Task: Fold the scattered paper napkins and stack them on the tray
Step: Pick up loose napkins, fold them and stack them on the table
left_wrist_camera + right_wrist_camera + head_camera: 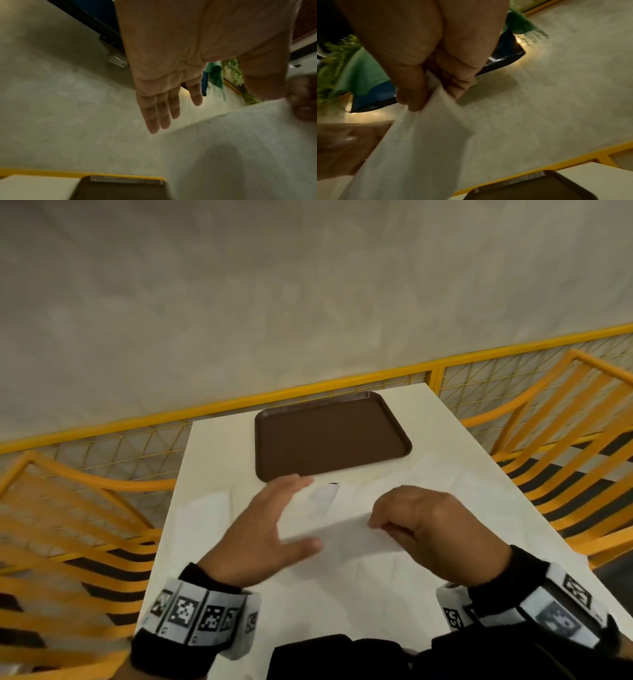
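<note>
My right hand (376,523) pinches one end of a white paper napkin (342,530) and holds it lifted above the white table (479,508). The right wrist view shows thumb and fingers (419,97) closed on the napkin's (419,148) top edge. My left hand (294,513) is open with straight fingers (159,115) at the napkin's left end. Its thumb is close to the napkin's (240,135) edge, but I cannot tell if they touch. The brown tray (329,436) lies bare at the table's far side. More flat napkins lie on the table at the left (202,518), right (431,474) and near side (342,594).
Orange slatted chairs stand on the left (68,525) and on the right (565,457) of the table. A yellow wire-mesh rail (342,385) runs along its far edge before a grey wall. A dark garment (342,655) covers the table's near edge.
</note>
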The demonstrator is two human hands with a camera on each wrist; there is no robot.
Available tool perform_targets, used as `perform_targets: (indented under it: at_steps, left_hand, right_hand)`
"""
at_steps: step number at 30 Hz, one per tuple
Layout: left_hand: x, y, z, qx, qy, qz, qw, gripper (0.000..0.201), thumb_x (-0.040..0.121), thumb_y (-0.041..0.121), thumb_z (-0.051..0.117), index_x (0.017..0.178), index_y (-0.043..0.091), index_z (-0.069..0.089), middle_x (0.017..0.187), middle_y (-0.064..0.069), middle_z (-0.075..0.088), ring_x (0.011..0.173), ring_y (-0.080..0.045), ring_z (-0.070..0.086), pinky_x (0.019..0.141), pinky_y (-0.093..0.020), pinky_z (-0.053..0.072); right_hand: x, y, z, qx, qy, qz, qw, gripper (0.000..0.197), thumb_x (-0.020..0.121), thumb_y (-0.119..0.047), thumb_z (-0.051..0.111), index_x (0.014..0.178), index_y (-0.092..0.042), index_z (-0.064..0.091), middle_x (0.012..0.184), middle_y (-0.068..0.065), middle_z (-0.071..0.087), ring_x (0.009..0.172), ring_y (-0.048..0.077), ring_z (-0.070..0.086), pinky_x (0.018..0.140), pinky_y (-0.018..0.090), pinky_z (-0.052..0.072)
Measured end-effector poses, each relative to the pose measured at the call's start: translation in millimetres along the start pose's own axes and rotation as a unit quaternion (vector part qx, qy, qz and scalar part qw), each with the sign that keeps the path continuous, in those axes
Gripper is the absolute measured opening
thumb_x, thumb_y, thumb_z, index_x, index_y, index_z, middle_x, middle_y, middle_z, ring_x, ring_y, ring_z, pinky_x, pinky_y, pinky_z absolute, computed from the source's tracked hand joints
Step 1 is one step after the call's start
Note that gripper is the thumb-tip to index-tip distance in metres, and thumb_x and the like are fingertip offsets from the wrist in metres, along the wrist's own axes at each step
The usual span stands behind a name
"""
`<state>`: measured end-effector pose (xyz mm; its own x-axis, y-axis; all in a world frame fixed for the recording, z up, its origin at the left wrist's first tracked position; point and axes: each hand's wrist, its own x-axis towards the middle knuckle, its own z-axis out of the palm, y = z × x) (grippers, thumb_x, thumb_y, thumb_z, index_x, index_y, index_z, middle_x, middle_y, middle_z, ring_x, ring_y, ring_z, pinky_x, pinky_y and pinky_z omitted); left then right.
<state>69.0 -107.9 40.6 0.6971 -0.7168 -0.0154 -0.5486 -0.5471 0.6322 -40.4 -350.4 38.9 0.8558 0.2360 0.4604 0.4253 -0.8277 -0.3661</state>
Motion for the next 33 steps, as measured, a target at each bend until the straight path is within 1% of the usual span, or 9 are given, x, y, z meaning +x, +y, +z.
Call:
perform_targets:
  at_steps: [3,5,7,11,15,19,24,30,33]
  left_hand:
    - [-0.3,1.4,27.7,0.039,-0.005,0.014,0.999,0.043,0.08,0.05,0.066,0.12,0.04,0.055,0.131,0.024,0.041,0.124,0.005,0.034,0.104,-0.018,0.031]
    - [-2.4,-5.3,38.7,0.016,0.021,0.008,1.0,0.014,0.088,0.039,0.06,0.096,0.029,0.065,0.099,0.02,0.059,0.099,0.001,0.051,0.086,-0.018,0.039]
    - [-3.6,-23.6,41.1,-0.04,0.04,-0.053,0.997,0.013,0.092,0.036,0.056,0.088,0.025,0.063,0.083,0.014,0.063,0.08,-0.003,0.056,0.07,-0.017,0.04]
    - [-4.8,-84.1,29.7,-0.095,0.157,-0.252,0.95,0.032,0.086,0.043,0.061,0.1,0.015,0.064,0.097,-0.002,0.067,0.091,-0.021,0.061,0.076,-0.028,0.044]
    - [-6.7,-148.7,8.9,-0.038,0.172,-0.415,0.893,0.046,0.09,0.039,0.057,0.112,-0.002,0.061,0.114,-0.022,0.063,0.105,-0.036,0.057,0.084,-0.036,0.041]
    - [-0.4,-191.0,-5.1,-0.017,0.109,-0.517,0.849,0.055,0.097,0.037,0.045,0.13,-0.007,0.048,0.136,-0.026,0.049,0.124,-0.04,0.047,0.104,-0.041,0.036]
    - [11.6,-222.7,-7.7,0.03,0.074,-0.548,0.833,0.061,0.097,0.04,0.044,0.138,-0.005,0.038,0.145,-0.024,0.039,0.131,-0.039,0.04,0.109,-0.041,0.032]
    - [22.8,-226.8,1.6,0.089,0.127,-0.576,0.802,0.078,0.079,0.052,0.062,0.139,0.008,0.039,0.145,-0.02,0.038,0.129,-0.041,0.04,0.106,-0.05,0.033]
    - [33.6,-181.9,21.6,0.146,0.161,-0.498,0.84,0.055,0.079,0.047,0.064,0.123,0.019,0.049,0.134,-0.015,0.045,0.122,-0.039,0.043,0.101,-0.052,0.035]
  right_hand:
    - [2.4,-10.5,11.3,-0.048,-0.02,-0.058,0.997,0.024,0.075,-0.001,0.068,0.089,-0.02,0.071,0.093,-0.005,0.069,0.08,0.012,0.065,0.072,0.022,0.053]
    - [2.4,-15.3,16.7,-0.039,-0.02,-0.064,0.997,0.021,0.08,-0.004,0.064,0.093,-0.02,0.07,0.094,-0.004,0.069,0.08,0.013,0.065,0.071,0.025,0.055]
    - [0.4,-15.4,19.0,-0.027,-0.021,-0.042,0.999,0.02,0.086,-0.012,0.059,0.099,-0.022,0.069,0.096,-0.007,0.068,0.084,0.008,0.063,0.074,0.02,0.053]
    - [-15.7,-7.1,16.6,-0.02,-0.069,0.028,0.997,0.017,0.088,-0.022,0.062,0.1,-0.031,0.068,0.095,-0.018,0.067,0.086,0.0,0.06,0.074,0.017,0.052]
    - [-40.6,4.2,15.7,-0.01,-0.117,0.11,0.987,0.037,0.096,-0.051,0.03,0.097,-0.041,0.066,0.091,-0.032,0.061,0.085,-0.008,0.059,0.074,0.008,0.049]
    - [-69.0,21.7,22.8,0.005,-0.139,0.184,0.973,0.018,0.083,-0.027,0.068,0.093,-0.042,0.067,0.085,-0.035,0.06,0.076,-0.012,0.06,0.068,0.004,0.048]
    - [-103.1,43.8,26.6,-0.017,-0.179,0.275,0.944,0.029,0.077,-0.02,0.075,0.088,-0.046,0.066,0.078,-0.029,0.063,0.068,-0.006,0.061,0.061,0.012,0.052]
    - [-134.1,60.6,20.3,-0.05,-0.248,0.374,0.892,0.03,0.09,-0.036,0.057,0.081,-0.06,0.041,0.082,-0.036,0.051,0.078,-0.005,0.058,0.078,0.012,0.05]
    - [-146.7,60.7,24.2,-0.043,-0.257,0.423,0.868,0.023,0.09,-0.042,0.055,0.09,-0.059,0.04,0.095,-0.031,0.049,0.088,-0.005,0.052,0.089,0.01,0.041]
